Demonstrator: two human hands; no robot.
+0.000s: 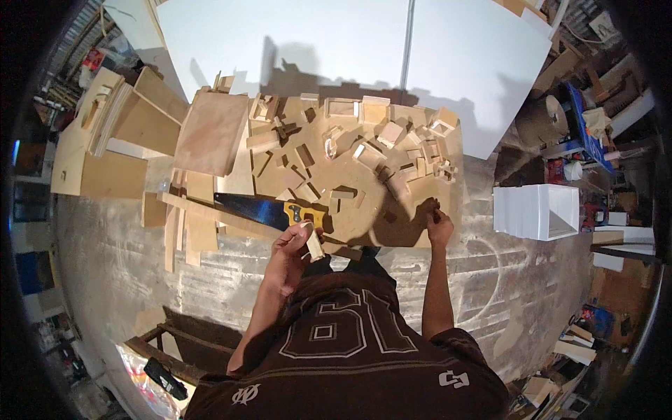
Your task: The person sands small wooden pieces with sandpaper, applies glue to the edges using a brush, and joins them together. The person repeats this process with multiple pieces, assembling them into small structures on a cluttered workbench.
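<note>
My left hand (288,245) is closed on a small pale wooden block (314,245), held upright between thumb and fingers near the board's front edge. Just beyond that hand lies a handsaw (255,211) with a dark blade and a yellow and black handle. Over the right front of the brown work board (357,222), my right hand (439,225) has its fingertips pinched together. Whatever is in that pinch, if anything, is too small and dark to name. Small wooden offcuts (341,199) lie on the board between my hands.
Several small wooden assemblies (374,110) and blocks cover the far half of the board. A flat plywood panel (210,133) lies at the left, above long wooden strips (231,217). Wooden boxes (115,140) stand further left, a white box (535,211) on the right floor.
</note>
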